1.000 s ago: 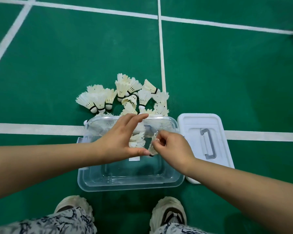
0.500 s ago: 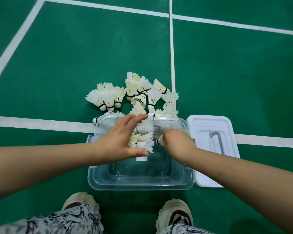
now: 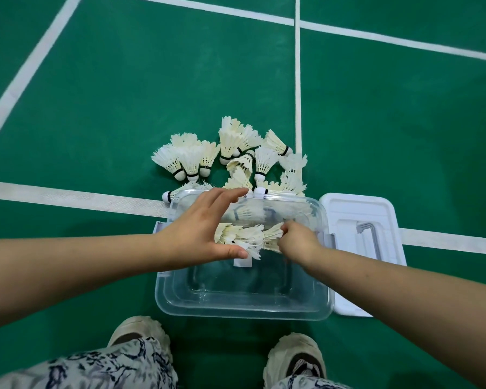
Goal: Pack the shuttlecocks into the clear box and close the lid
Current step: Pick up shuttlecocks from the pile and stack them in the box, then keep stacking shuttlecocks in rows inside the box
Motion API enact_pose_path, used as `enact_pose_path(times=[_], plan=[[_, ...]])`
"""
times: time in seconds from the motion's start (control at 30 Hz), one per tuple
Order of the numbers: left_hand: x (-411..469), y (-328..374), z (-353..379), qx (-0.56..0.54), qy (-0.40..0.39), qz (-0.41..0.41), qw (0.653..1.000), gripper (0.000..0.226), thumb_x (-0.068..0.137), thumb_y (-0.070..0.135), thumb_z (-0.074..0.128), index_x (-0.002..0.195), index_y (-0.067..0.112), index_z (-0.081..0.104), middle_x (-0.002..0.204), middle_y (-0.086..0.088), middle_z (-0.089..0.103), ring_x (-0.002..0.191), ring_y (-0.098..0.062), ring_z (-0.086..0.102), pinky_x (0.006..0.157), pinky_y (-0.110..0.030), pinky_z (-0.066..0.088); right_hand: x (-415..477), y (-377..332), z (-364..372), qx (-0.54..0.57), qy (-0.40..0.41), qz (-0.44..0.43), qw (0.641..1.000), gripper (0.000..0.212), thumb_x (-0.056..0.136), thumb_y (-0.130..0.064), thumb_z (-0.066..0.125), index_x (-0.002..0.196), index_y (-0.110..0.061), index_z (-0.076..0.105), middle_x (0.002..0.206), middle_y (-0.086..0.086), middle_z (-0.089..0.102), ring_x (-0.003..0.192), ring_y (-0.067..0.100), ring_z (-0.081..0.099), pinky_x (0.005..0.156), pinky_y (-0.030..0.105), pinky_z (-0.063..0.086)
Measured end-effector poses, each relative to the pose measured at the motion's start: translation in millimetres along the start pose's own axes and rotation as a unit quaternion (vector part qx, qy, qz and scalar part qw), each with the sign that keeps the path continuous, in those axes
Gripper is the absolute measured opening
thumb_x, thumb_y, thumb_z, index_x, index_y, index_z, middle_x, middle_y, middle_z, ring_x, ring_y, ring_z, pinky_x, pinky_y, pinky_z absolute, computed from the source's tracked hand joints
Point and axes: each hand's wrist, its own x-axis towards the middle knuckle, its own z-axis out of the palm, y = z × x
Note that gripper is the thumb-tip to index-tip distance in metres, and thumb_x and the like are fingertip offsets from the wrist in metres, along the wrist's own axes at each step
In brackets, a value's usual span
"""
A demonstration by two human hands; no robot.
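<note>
A clear plastic box [image 3: 244,307] sits open on the green court floor in front of my feet. Its white lid [image 3: 359,220] lies flat beside it on the right, grey handle up. Several white feather shuttlecocks [image 3: 230,153] lie in a pile just beyond the box's far edge. Inside the far half of the box lies a small bunch of shuttlecocks [image 3: 244,237]. My left hand [image 3: 202,228] hovers over the box with fingers spread, thumb touching the bunch. My right hand [image 3: 298,240] is closed on a shuttlecock [image 3: 272,234] at the bunch's right end.
White court lines [image 3: 68,196] run across the floor under the box and away from it. My two pale shoes [image 3: 295,360] and patterned trousers are at the bottom edge, close to the box's near wall.
My right hand has lowered its shuttlecock into the box against the bunch. The left hand stays spread over the box. The camera has shifted slightly.
</note>
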Motion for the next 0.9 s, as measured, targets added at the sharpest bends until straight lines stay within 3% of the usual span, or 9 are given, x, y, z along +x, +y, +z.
enact_pose_path(times=[0.1,0.2,0.3,0.47,0.53,0.63,0.73,0.8,0.9], plan=[[-1,-1,-1,-0.002,0.004,0.005,1.000,0.102,0.057,0.072,0.052,0.143,0.032,0.015,0.137,0.002,0.033,0.118,0.000,0.026,0.101,-0.022,0.022,10,2,12,0.122,-0.029,0.060,0.990,0.040,0.087,0.005,0.039,0.122,-0.009,0.053,0.102,0.018,0.061,0.086,0.028,0.055,0.085,0.042,0.052],[-1,-3,-2,-0.003,0.005,0.004,1.000,0.102,0.057,0.073,0.052,0.142,0.034,0.014,0.136,0.004,0.032,0.117,0.002,0.025,0.101,-0.020,0.021,12,1,18,0.275,-0.052,0.126,0.952,0.035,0.092,0.006,0.032,0.112,-0.016,0.049,0.081,0.012,0.055,0.069,0.023,0.052,0.060,0.032,0.045],[-2,-8,-2,-0.002,0.003,0.002,1.000,0.100,0.056,0.078,0.049,0.140,0.040,0.010,0.136,0.005,0.032,0.117,0.003,0.025,0.101,-0.022,0.021,12,1,18,0.377,-0.042,0.165,0.910,0.040,0.095,0.001,0.022,0.118,-0.017,0.050,0.070,0.005,0.051,0.060,0.013,0.049,0.051,0.023,0.037],[-1,-14,-3,-0.005,0.012,0.002,1.000,0.094,0.055,0.083,0.045,0.134,0.047,0.008,0.135,0.004,0.034,0.120,-0.003,0.030,0.102,-0.025,0.024,14,0,18,0.481,-0.012,0.181,0.858,0.037,0.097,-0.002,0.020,0.117,-0.017,0.047,0.072,0.005,0.047,0.078,0.020,0.056,0.054,0.026,0.043],[-2,-14,-3,-0.001,0.012,0.001,1.000,0.095,0.057,0.080,0.047,0.136,0.044,0.009,0.135,0.004,0.035,0.122,-0.004,0.031,0.102,-0.024,0.024,13,-1,21,0.476,0.003,0.185,0.860,0.036,0.096,0.000,0.021,0.113,-0.019,0.046,0.076,0.005,0.049,0.078,0.020,0.055,0.055,0.028,0.045],[-2,-13,-5,0.000,-0.007,-0.014,1.000,0.094,0.060,0.075,0.051,0.139,0.038,0.017,0.135,0.006,0.035,0.122,-0.005,0.033,0.102,-0.024,0.027,9,2,28,0.443,-0.009,0.201,0.874,0.030,0.091,0.005,0.033,0.106,-0.011,0.053,0.102,0.012,0.051,0.090,0.027,0.050,0.051,0.033,0.048],[4,-11,-2,0.019,-0.114,-0.030,0.993,0.068,0.075,0.060,0.058,0.133,0.032,0.036,0.128,0.007,0.045,0.115,-0.006,0.045,0.100,-0.025,0.036,2,4,36,0.411,-0.059,0.201,0.888,0.020,0.088,0.007,0.040,0.076,-0.008,0.046,0.102,0.014,0.047,0.094,0.028,0.046,0.060,0.040,0.052],[13,-9,9,0.075,-0.228,-0.019,0.971,0.052,0.085,0.047,0.056,0.131,0.026,0.042,0.127,0.001,0.049,0.115,-0.014,0.048,0.095,-0.026,0.037,2,4,40,0.435,-0.044,0.205,0.876,0.021,0.091,0.002,0.040,0.075,-0.011,0.047,0.101,0.014,0.051,0.091,0.027,0.049,0.054,0.033,0.047],[27,-8,28,0.153,-0.330,-0.003,0.932,0.057,0.090,0.041,0.051,0.139,0.022,0.030,0.136,-0.008,0.044,0.122,-0.024,0.043,0.100,-0.031,0.035,4,4,42,0.458,-0.014,0.207,0.864,0.021,0.093,-0.003,0.036,0.089,-0.012,0.055,0.100,0.012,0.056,0.082,0.024,0.053,0.051,0.028,0.043]])
